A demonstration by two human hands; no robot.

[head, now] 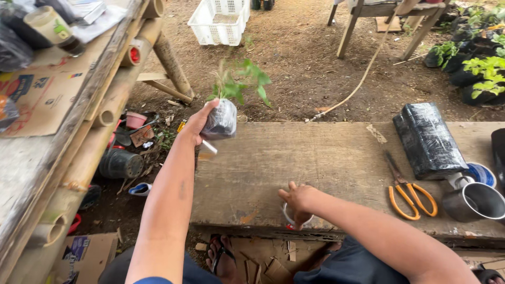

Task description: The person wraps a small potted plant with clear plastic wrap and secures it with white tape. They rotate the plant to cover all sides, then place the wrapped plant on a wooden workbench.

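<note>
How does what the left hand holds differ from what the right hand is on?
The left hand holds a bagged seedling lifted above the wooden bench; the right hand rests on a small white cup standing on the bench. The seedling's wrap is dark plastic with green leaves rising from it; the cup is pale, with nothing showing above its rim. The seedling is in plain view, the cup mostly covered. Both are small, one-hand things.
</note>
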